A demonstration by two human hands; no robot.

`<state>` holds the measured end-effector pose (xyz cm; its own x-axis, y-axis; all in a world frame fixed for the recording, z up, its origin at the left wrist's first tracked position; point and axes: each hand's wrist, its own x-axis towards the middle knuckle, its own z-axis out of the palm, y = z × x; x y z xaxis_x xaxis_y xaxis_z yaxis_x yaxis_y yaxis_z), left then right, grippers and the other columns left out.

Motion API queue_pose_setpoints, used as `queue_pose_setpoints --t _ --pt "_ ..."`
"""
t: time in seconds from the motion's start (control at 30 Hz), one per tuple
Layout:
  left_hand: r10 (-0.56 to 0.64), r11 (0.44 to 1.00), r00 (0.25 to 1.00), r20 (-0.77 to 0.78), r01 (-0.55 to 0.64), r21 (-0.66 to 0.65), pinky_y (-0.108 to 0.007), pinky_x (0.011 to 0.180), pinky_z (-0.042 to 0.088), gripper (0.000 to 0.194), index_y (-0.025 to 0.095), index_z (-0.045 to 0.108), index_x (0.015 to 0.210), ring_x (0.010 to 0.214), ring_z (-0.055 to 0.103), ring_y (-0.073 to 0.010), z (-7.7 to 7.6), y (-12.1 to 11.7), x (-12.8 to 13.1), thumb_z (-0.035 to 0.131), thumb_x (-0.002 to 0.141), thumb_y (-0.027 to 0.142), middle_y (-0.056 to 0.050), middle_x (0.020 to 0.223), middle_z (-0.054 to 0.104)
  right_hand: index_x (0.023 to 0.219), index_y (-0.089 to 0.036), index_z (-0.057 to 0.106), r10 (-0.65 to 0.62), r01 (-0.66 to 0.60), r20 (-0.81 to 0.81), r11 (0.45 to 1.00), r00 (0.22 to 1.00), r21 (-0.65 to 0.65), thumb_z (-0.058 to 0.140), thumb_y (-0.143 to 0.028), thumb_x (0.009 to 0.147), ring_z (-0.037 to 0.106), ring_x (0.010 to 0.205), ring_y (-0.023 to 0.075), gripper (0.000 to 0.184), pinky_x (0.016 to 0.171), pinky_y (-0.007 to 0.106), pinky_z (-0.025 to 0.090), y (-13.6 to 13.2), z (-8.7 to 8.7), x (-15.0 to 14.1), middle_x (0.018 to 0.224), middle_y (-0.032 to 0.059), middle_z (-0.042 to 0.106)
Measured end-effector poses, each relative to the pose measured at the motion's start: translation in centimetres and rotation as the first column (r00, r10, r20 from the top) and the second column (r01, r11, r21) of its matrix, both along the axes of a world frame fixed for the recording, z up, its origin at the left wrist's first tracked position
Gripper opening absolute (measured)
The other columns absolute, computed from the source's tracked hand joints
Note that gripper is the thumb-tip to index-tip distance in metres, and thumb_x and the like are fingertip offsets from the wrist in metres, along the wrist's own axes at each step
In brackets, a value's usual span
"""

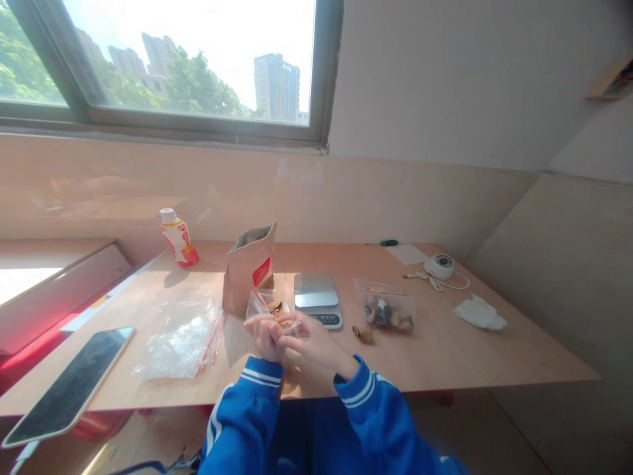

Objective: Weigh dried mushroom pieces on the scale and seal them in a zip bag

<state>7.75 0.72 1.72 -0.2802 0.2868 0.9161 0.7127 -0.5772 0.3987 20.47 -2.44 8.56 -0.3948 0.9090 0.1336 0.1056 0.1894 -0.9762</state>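
Observation:
My left hand (265, 336) is closed, its fingers curled round the near edge of a clear zip bag (257, 303). My right hand (319, 342) pinches the right side of the same bag, its fingertips meeting my left hand. Brown dried pieces (275, 308) show inside the bag, perhaps dried mushrooms. Just behind it stands an open brown paper pouch (248, 267) with a red label. A kitchen scale (315, 291) with a bare metal plate lies beyond my right hand. Right of the scale, one loose brown piece (363, 334) rests near a filled zip bag (388, 310).
Flat clear zip bags (180, 336) with red seals lie on the left, beside a phone (74, 382) overhanging the table edge. A drink bottle (179, 239) stands behind. On the right are a white fan-like device (439, 266) with a cable, crumpled tissue (479, 313) and a green-handled screwdriver (389, 243).

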Motion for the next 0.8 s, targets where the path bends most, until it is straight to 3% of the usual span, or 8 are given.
queue_pose_setpoints --t 0.1,0.23,0.3,0.37,0.4,0.5,0.6,0.8 --pt "-0.04 0.999 0.999 0.028 0.04 -0.022 -0.035 0.075 0.04 0.032 0.02 0.051 0.069 0.076 0.051 -0.0168 1.0 -0.4 0.3 0.033 0.094 0.03 -0.003 0.072 0.054 0.09 -0.02 0.066 -0.116 0.119 -0.113 0.993 0.987 0.021 0.062 -0.045 0.081 0.064 0.085 0.0197 0.027 0.078 0.034 0.051 -0.4 -0.1 0.7 0.093 0.0043 0.068" --pt "-0.064 0.965 0.944 0.323 0.141 -0.22 -0.039 0.092 0.039 0.031 0.017 0.055 0.108 0.108 0.05 -0.022 1.9 -0.4 0.3 0.04 0.091 0.038 -0.012 0.112 0.054 0.097 -0.022 0.067 -0.193 0.217 -0.246 0.974 0.95 0.071 0.058 -0.045 0.085 0.063 0.099 0.0221 0.028 0.09 0.038 0.049 -0.5 -0.3 2.7 0.101 0.006 0.069" --pt "-0.167 0.837 0.845 0.508 0.394 -0.381 -0.037 0.09 0.042 0.039 0.019 0.053 0.115 0.109 0.052 -0.0224 2.0 -0.4 0.4 0.04 0.09 0.045 -0.011 0.115 0.055 0.107 -0.024 0.065 -0.172 0.198 -0.29 0.978 0.942 0.064 0.059 -0.045 0.085 0.059 0.11 0.024 0.031 0.098 0.041 0.045 -0.5 -0.6 3.6 0.114 0.007 0.066" --pt "-0.283 0.627 0.718 0.636 0.64 -0.444 -0.034 0.083 0.046 0.041 0.02 0.055 0.113 0.101 0.057 -0.0211 2.0 -0.4 0.5 0.042 0.088 0.05 -0.008 0.108 0.061 0.12 -0.026 0.058 -0.173 0.188 -0.337 0.982 0.926 0.014 0.059 -0.045 0.085 0.056 0.117 0.0246 0.039 0.103 0.044 0.042 -0.6 -1.2 4.1 0.123 0.007 0.062" --pt "-0.325 0.556 0.666 0.672 0.709 -0.433 -0.033 0.082 0.047 0.04 0.02 0.056 0.11 0.098 0.059 -0.0207 2.0 -0.5 0.7 0.045 0.086 0.051 -0.007 0.104 0.062 0.126 -0.026 0.054 -0.187 0.193 -0.361 0.981 0.914 -0.019 0.059 -0.044 0.085 0.055 0.119 0.0241 0.044 0.105 0.045 0.04 -0.7 -1.5 4.2 0.126 0.0068 0.061" --pt "-0.397 0.525 0.589 0.704 0.775 -0.352 -0.032 0.087 0.046 0.037 0.02 0.057 0.106 0.098 0.06 -0.0202 1.9 -0.6 0.9 0.058 0.08 0.046 -0.006 0.103 0.065 0.133 -0.027 0.046 -0.252 0.235 -0.406 0.968 0.878 -0.094 0.058 -0.044 0.086 0.053 0.122 0.0221 0.051 0.108 0.044 0.036 -0.8 -2.8 4.3 0.129 0.0057 0.059" --pt "-0.424 0.48 0.551 0.719 0.81 -0.338 -0.031 0.086 0.046 0.033 0.019 0.058 0.103 0.096 0.062 -0.0199 1.8 -0.6 0.7 0.063 0.077 0.04 -0.006 0.1 0.067 0.126 -0.025 0.054 -0.332 0.322 -0.402 0.942 0.853 -0.094 0.056 -0.045 0.086 0.054 0.12 0.0227 0.044 0.107 0.042 0.038 -1.0 -3.6 4.5 0.125 0.0055 0.062" --pt "-0.373 0.387 0.555 0.743 0.821 -0.419 -0.025 0.067 0.046 0.013 0.017 0.061 0.076 0.073 0.06 -0.0151 2.1 -0.8 0.7 0.062 0.07 0.029 -0.002 0.074 0.064 0.11 -0.019 0.068 -0.434 0.434 -0.346 0.897 0.832 -0.083 0.052 -0.053 0.086 0.059 0.112 0.026 0.044 0.101 0.041 0.042 -0.8 -4.7 5.7 0.111 0.0084 0.069"
